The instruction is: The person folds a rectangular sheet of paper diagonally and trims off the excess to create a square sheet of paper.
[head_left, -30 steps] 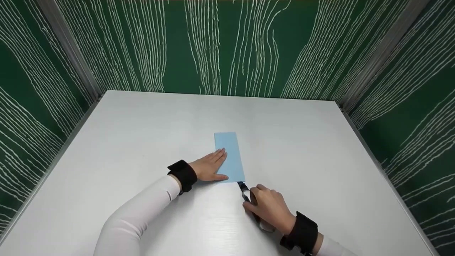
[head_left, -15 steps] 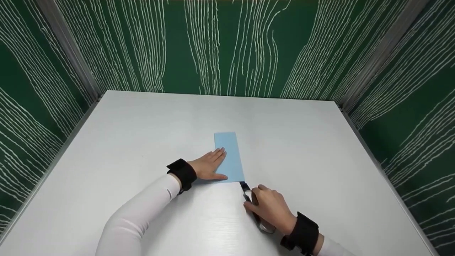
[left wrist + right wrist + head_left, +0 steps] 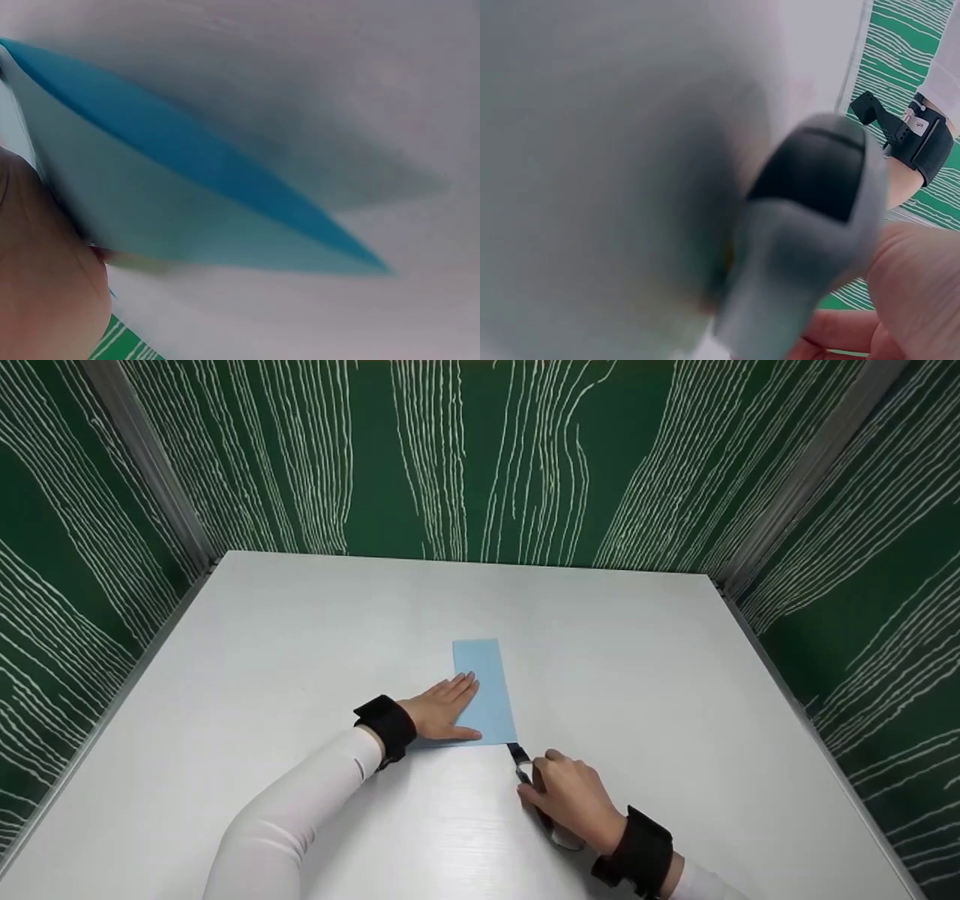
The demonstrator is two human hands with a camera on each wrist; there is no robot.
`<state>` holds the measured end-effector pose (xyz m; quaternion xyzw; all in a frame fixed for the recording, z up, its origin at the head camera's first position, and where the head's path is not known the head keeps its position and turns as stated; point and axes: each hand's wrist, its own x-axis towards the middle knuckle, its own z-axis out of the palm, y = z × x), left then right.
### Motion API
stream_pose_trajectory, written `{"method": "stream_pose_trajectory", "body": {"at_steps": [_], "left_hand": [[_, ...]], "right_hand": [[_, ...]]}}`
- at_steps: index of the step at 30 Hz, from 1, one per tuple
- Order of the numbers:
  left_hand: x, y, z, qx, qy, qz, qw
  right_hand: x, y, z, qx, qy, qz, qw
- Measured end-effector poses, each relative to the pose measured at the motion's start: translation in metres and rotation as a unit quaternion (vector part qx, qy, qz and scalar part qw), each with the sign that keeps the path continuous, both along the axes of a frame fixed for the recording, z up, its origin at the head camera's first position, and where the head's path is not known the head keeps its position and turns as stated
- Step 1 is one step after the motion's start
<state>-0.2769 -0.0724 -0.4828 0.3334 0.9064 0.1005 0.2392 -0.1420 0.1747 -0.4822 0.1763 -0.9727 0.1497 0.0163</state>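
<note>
Green walls with white wavy lines (image 3: 375, 457) stand around a wide white table (image 3: 637, 660), and on its middle lies a folded sheet of light-blue paper (image 3: 491, 709). The paper's long axis runs away from the person, leaning a little left toward the far end, with its short near edge facing them. In the left wrist view a flap stands partly off the table and its deeper-blue inner side shows, so the layers do not all lie flat there. The left hand (image 3: 441, 712) is the nearer one: it comes in from the left and rests on the paper's left part, fingers out straight and angled toward the far right, thumb along the near edge, with nothing gripped. The right hand (image 3: 574, 795) sits off the paper, to the right of the near edge and closer to the person, its fingers curled round a black-and-silver hand tool (image 3: 523, 771). That tool slants from the hand up and left toward the paper, and the whole relation comes down to its narrow black tip (image 3: 515, 751), which meets the near right corner. The right wrist view is badly blurred, so I cannot tell whether the tip is just touching the edge or has paper within it.
</note>
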Motion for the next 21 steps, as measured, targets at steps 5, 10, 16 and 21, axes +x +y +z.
{"method": "stream_pose_trajectory", "body": {"at_steps": [5, 10, 16, 21], "left_hand": [[-0.003, 0.000, -0.005, -0.001, -0.005, -0.001, 1.0000], [-0.005, -0.002, -0.009, -0.001, -0.010, -0.004, 0.9999], [-0.010, -0.001, -0.017, -0.001, -0.007, -0.004, 1.0000], [-0.012, -0.001, -0.021, 0.001, -0.007, 0.000, 1.0000]], "right_hand": [[0.001, 0.002, 0.002, 0.020, 0.007, -0.009, 1.000], [0.001, 0.003, 0.001, 0.030, 0.029, -0.006, 0.999], [0.000, 0.006, -0.001, 0.043, 0.067, 0.001, 0.997], [-0.001, 0.010, -0.002, 0.062, 0.103, 0.015, 0.993]]}}
